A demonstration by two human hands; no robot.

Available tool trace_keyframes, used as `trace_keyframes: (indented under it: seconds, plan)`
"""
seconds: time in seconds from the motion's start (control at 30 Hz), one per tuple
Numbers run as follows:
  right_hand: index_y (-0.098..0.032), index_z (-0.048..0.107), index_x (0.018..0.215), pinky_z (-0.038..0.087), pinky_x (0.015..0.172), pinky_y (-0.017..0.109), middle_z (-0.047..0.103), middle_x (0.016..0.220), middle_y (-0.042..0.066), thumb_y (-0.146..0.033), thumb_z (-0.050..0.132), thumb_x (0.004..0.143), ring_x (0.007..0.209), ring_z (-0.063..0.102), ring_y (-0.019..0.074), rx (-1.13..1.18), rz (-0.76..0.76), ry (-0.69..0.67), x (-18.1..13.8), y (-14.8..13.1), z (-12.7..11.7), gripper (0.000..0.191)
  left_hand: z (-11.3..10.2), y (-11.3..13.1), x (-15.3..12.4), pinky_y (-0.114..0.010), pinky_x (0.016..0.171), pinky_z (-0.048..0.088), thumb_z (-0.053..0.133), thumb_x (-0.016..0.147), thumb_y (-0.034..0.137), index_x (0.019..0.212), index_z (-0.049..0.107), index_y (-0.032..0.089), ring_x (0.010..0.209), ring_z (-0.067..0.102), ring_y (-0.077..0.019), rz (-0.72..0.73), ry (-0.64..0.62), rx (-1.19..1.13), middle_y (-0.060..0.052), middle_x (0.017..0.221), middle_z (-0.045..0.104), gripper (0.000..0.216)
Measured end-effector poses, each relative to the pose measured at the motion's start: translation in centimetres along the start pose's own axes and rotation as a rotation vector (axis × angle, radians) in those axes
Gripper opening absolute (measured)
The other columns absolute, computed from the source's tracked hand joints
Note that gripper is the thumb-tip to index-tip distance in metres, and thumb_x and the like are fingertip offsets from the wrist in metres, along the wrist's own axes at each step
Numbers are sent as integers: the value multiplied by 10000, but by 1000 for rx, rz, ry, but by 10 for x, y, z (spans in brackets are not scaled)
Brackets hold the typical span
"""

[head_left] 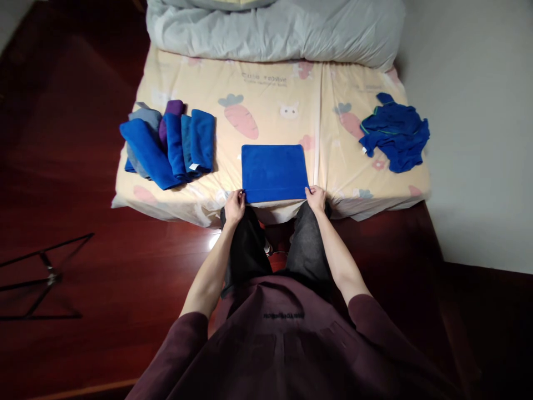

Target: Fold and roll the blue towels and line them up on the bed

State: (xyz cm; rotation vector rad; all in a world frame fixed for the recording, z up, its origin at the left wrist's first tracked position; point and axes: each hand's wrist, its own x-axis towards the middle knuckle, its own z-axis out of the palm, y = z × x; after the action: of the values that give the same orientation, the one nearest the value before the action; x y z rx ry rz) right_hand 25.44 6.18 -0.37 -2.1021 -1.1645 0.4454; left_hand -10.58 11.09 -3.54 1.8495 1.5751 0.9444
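A blue towel lies folded flat in a rectangle at the near edge of the bed. My left hand pinches its near left corner. My right hand pinches its near right corner. Both hands are closed on the towel's front edge, level with the mattress edge.
Several rolled towels, blue, grey and purple, lie on the bed's left side. A crumpled blue cloth pile sits at the right. A grey duvet is bunched at the far end. A black metal frame lies on the dark wooden floor at the left. A wall stands to the right.
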Motion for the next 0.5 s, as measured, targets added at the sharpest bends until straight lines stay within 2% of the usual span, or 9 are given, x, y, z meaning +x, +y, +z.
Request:
trace_keyframes:
  seconds: [0.17, 0.33, 0.5]
  plan:
    - [-213, 740, 849, 574, 814, 341, 800, 860, 89, -363, 687, 938, 819, 756, 253, -4, 23, -16, 1, 0, 0, 182, 0, -1, 1, -466, 993, 556, 482, 1076, 413, 1214, 702, 216, 1010, 672, -304, 2, -17, 9, -150, 1100, 715, 326]
    - [-214, 728, 852, 566, 840, 342, 806, 883, 90, -369, 676, 951, 844, 765, 254, 6, 30, -32, 1, 1, 0, 191, -1, -1, 0, -491, 1064, 527, 450, 1091, 415, 1223, 677, 217, 1099, 676, -318, -3, -17, -41, -162, 1144, 710, 329]
    - [-221, 703, 804, 554, 809, 344, 773, 795, 70, -359, 673, 931, 778, 734, 250, -1, 7, -13, 1, 2, -1, 189, -1, 0, 0, -503, 1081, 522, 408, 1103, 411, 1195, 669, 218, 1114, 668, -324, 10, -14, -27, -170, 1148, 710, 337]
